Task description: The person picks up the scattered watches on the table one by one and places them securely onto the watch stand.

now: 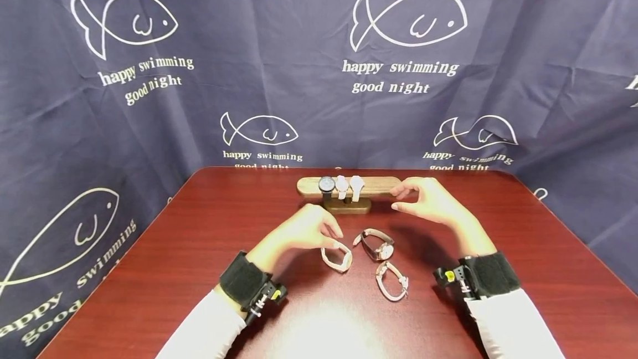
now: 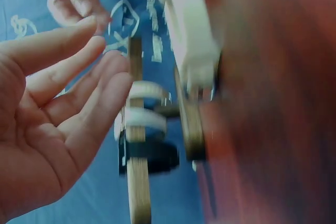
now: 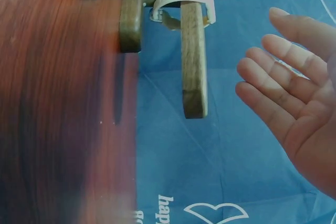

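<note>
My left hand point(image 1: 306, 229) hovers over the table with fingers loosely bent, nothing between them in the left wrist view. Just beneath its fingertips in the head view lies a pale-strapped watch point(image 1: 344, 266). To the right of it are a dark brown-strapped watch point(image 1: 385, 252) and, nearer me, another watch with a whitish strap point(image 1: 391, 297). At the right end of a wooden watch stand point(image 1: 379, 184), my right hand point(image 1: 431, 202) has its fingers spread and relaxed; the right wrist view shows it apart from the bar, holding nothing.
On the stand's left half hang a black watch point(image 1: 326, 184), a pinkish watch point(image 1: 341, 185) and a white watch point(image 1: 356, 183). The stand's base point(image 1: 349, 208) rests towards the back of the reddish table point(image 1: 224, 226). A dark blue fish-print cloth point(image 1: 319, 93) hangs behind it.
</note>
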A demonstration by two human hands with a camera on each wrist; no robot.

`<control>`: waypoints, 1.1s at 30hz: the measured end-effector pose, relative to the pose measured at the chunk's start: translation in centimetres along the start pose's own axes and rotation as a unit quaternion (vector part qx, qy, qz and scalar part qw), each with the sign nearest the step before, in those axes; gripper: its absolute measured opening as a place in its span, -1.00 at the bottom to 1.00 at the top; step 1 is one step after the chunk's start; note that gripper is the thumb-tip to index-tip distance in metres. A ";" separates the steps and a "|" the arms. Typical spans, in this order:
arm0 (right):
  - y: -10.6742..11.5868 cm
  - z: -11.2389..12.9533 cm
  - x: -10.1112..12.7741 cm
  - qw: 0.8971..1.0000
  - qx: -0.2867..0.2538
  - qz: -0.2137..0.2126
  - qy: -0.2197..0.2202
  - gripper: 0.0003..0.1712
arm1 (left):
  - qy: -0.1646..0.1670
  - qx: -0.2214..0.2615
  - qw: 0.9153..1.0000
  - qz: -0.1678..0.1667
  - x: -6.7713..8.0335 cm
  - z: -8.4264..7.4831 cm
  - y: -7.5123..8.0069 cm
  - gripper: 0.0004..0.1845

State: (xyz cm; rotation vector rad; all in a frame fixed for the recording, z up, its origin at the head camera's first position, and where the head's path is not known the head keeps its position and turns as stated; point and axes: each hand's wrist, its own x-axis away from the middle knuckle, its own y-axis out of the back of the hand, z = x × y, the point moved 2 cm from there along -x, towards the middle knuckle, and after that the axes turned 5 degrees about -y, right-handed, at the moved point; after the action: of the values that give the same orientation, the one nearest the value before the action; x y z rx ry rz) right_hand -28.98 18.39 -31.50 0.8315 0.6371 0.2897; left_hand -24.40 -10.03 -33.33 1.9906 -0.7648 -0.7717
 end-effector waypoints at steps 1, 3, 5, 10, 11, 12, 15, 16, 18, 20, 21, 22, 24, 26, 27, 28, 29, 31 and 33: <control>0.1 0.1 0.0 1.000 0.002 0.001 -0.001 -0.71 | -0.011 -0.008 1.000 0.011 -0.2 -0.4 -0.4 -0.84; 0.2 0.4 0.0 1.000 0.006 0.002 0.000 -0.72 | -0.026 -0.022 0.999 0.032 -0.5 -1.2 -1.1 -0.85; 0.2 0.6 0.1 1.000 0.004 0.006 0.000 -0.73 | -0.027 -0.038 0.998 0.045 -0.7 -1.7 -1.8 -0.87; 0.0 0.8 0.0 1.000 -0.005 0.011 0.003 -0.73 | 0.001 -0.074 0.996 0.048 -0.6 -2.0 -2.5 -0.92; -0.1 0.8 0.0 1.000 -0.006 0.012 0.005 -0.74 | 0.006 -0.078 0.996 0.046 -0.6 -2.0 -2.5 -0.92; -0.1 0.8 0.0 1.000 -0.005 0.012 0.005 -0.74 | 0.007 -0.083 0.996 0.045 -0.6 -1.9 -2.6 -0.92; -0.2 0.8 0.0 1.000 -0.004 0.012 0.006 -0.74 | 0.005 -0.083 0.995 0.053 -0.5 -1.7 -2.9 -0.90; -0.2 0.8 0.0 1.000 -0.005 0.013 0.008 -0.75 | 0.002 -0.084 0.995 0.058 -0.5 -1.7 -3.0 -0.91; -0.3 0.8 0.0 1.000 -0.007 0.015 0.008 -0.75 | -0.008 -0.087 0.994 0.064 -0.4 -1.7 -3.2 -0.92; -0.4 0.9 0.1 1.000 -0.011 0.020 0.010 -0.75 | -0.015 -0.090 0.994 0.066 -0.4 -1.7 -3.3 -0.92; -0.5 0.8 0.1 1.000 -0.013 0.023 0.011 -0.76 | -0.019 -0.091 0.994 0.065 -0.4 -1.7 -3.3 -0.92; -0.6 0.8 0.1 0.999 -0.015 0.026 0.012 -0.76 | -0.024 -0.094 0.993 0.063 -0.4 -1.7 -3.3 -0.92; -0.7 0.7 0.1 0.999 -0.019 0.030 0.013 -0.76 | -0.032 -0.098 0.993 0.058 -0.4 -1.8 -3.3 -0.89; -0.7 0.6 0.1 0.999 -0.021 0.031 0.015 -0.77 | -0.038 -0.103 0.993 0.051 -0.4 -1.7 -3.2 -0.89; -0.7 0.6 0.2 0.999 -0.022 0.031 0.015 -0.77 | -0.040 -0.104 0.993 0.049 -0.3 -1.6 -3.1 -0.92; -0.7 0.7 0.2 0.999 -0.023 0.030 0.016 -0.77 | -0.041 -0.103 0.993 0.049 -0.3 -1.5 -3.0 -0.93; -0.7 0.8 0.2 0.999 -0.025 0.029 0.016 -0.77 | -0.042 -0.097 0.993 0.047 -0.3 -1.4 -2.9 -0.96; -0.7 1.0 0.2 0.999 -0.033 0.030 0.016 -0.77 | -0.035 -0.075 0.996 0.044 -0.2 -1.2 -2.5 -0.99; -0.8 1.4 0.2 0.998 -0.048 0.039 0.015 -0.77 | -0.026 -0.037 0.998 0.042 -0.2 -1.1 -2.0 -0.94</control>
State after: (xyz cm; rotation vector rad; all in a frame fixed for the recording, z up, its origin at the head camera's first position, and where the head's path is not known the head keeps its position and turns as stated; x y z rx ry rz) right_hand -27.96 17.11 -31.49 0.7617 0.6158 0.4009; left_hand -23.26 -8.50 -34.49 1.8671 -0.8326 -0.7936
